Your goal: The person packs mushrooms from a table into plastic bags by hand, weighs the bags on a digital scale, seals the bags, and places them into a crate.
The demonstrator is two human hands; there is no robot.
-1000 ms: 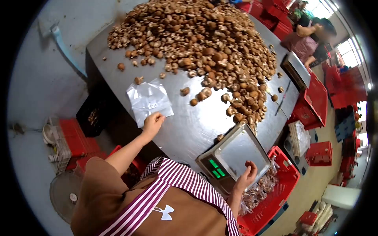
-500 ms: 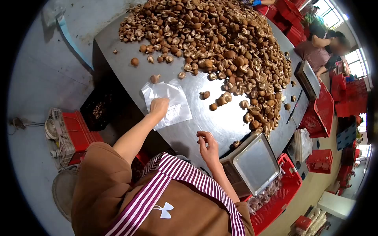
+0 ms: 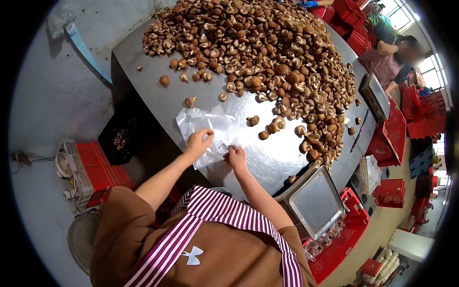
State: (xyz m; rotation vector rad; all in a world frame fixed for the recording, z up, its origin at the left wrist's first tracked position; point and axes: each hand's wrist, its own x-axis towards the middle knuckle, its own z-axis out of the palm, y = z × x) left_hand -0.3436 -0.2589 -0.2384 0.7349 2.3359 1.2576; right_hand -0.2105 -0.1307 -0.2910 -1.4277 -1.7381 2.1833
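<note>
Plastic bag: the clear bag (image 3: 221,125) lies flat on the near-left part of the metal worktop (image 3: 267,176), under both hands.
Left hand: the left hand (image 3: 197,144) is over the middle of the bag, fingers bent and thumb close to them; cannot tell whether this grip has hold of the film.
Right hand: the right hand (image 3: 236,159) is at the bag's near right edge, its grip closed, fingertips pinching the film.
Mushrooms: a large heap (image 3: 258,57) covers the far side of the worktop; one loose mushroom (image 3: 191,102) sits just beyond the bag's far edge, and a few more lie to the right of it.
Scale: the scale (image 3: 316,203), with a bare metal pan, stands to the right of the right forearm.
Red crate: the crate (image 3: 352,248) beside the scale contains filled clear packs (image 3: 325,239).
Co-worker: another person (image 3: 380,60) is at the far right, near a second scale (image 3: 375,95).
</note>
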